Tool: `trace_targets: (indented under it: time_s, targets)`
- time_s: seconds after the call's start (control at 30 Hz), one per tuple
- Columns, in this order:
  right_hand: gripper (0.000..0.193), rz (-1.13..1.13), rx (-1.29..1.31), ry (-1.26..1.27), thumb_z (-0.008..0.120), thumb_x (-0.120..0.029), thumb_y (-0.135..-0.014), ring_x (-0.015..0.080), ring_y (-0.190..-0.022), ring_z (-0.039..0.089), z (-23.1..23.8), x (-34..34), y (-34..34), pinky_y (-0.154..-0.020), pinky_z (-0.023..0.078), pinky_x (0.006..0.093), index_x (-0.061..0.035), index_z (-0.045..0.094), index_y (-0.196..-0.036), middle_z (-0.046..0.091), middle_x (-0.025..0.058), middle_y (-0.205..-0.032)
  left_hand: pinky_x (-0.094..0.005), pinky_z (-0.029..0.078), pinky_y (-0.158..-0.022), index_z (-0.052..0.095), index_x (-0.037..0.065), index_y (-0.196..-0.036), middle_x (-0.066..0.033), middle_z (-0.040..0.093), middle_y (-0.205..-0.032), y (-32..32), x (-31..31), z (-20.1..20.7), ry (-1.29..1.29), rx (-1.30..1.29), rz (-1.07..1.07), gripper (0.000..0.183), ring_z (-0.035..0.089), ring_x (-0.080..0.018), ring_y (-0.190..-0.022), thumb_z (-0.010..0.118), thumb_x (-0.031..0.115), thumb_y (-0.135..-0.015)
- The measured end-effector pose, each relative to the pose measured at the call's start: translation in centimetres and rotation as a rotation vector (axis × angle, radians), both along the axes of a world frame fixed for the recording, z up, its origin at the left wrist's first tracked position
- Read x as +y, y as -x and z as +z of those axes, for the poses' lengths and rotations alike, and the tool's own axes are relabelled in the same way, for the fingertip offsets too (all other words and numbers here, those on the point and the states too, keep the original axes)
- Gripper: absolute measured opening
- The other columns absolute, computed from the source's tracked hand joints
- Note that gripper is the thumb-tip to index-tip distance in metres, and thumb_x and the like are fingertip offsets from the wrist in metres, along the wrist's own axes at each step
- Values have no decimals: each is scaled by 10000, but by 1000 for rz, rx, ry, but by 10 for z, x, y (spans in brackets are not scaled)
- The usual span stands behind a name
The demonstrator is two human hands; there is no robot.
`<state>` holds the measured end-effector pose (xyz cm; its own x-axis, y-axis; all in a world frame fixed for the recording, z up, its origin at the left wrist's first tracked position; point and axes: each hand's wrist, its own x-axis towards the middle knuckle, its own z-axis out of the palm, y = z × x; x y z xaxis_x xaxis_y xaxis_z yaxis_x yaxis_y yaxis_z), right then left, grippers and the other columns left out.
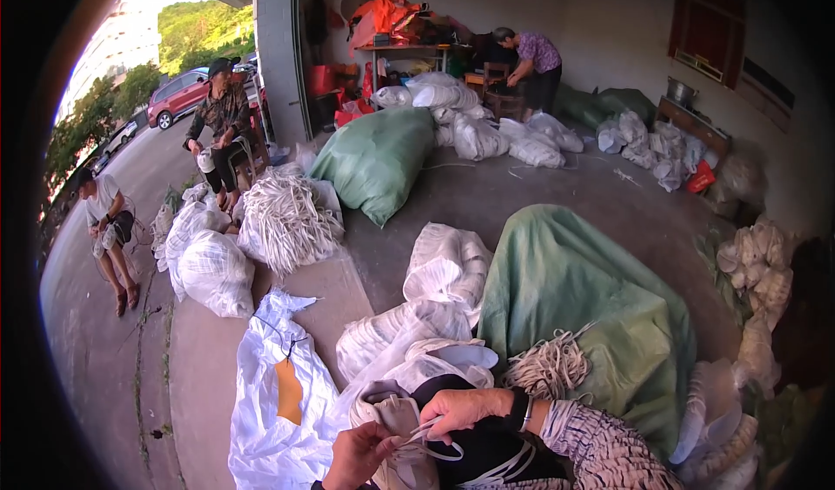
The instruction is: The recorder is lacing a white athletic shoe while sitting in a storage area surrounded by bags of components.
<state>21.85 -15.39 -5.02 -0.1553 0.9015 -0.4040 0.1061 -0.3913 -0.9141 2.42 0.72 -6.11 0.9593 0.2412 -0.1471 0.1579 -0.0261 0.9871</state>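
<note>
A pale beige shoe point(412, 474) rests on my dark-clothed lap at the bottom of the head view. Over it, my left hand point(358, 455) pinches a flat white shoelace point(426, 436) between thumb and fingers. From the right comes my right hand point(468, 406), with a dark wristband, its fingers closed on the same lace. Loops of lace hang between and below both hands. Part of the shoe is hidden by my hands. Beside my right forearm, a bundle of off-white laces point(550, 364) lies against a large green sack point(600, 307).
Clear plastic bags of pale items point(448, 264) stand just ahead. A white sack point(278, 438) with an orange-yellow patch lies at left. Farther off are a heap of laces point(287, 216) and another green sack point(378, 160). Two people sit at left; another bends over at the back.
</note>
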Motion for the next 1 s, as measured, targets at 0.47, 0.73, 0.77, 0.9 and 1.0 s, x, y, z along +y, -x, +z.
trace_targets:
  time_s: [0.47,0.73,0.77,0.9,1.0]
  targets:
    - [201,-23,-19,11,580,-221,-842,24,-400,413,-2,-2,2,-361,300,178,-50,649,-921,599,-22,-597,-204,433,-598,625,-14,-867,-15,609,-722,6,-2,-2,24,-4,3,138,535,-62,-649,633,124,-875]
    - [198,-28,-61,40,589,-224,-843,24,-402,423,4,-1,3,-366,312,182,-65,653,-944,628,-14,-629,-226,455,-573,634,-33,-826,-27,626,-691,1,-12,16,-551,-27,-36,148,554,-75,-628,665,110,-846]
    - [205,-64,-38,38,593,-199,-831,39,-384,421,7,-1,5,-349,302,190,-20,641,-918,622,15,-615,-225,463,-575,642,-27,-800,-39,636,-674,0,-13,16,-607,-20,-9,143,567,-73,-622,689,106,-821]
    - [189,-37,-55,47,598,-206,-840,19,-406,428,3,0,6,-366,314,176,-61,657,-945,625,-18,-625,-231,466,-564,645,-20,-779,-58,639,-647,5,-9,-6,-434,-47,49,140,588,-81,-599,712,103,-788]
    - [189,-23,-50,44,598,-203,-841,17,-414,431,4,-1,5,-372,314,172,-61,657,-950,618,-21,-618,-236,470,-571,641,-17,-770,-62,638,-648,6,-11,12,-490,-25,12,122,593,-88,-602,704,86,-787]
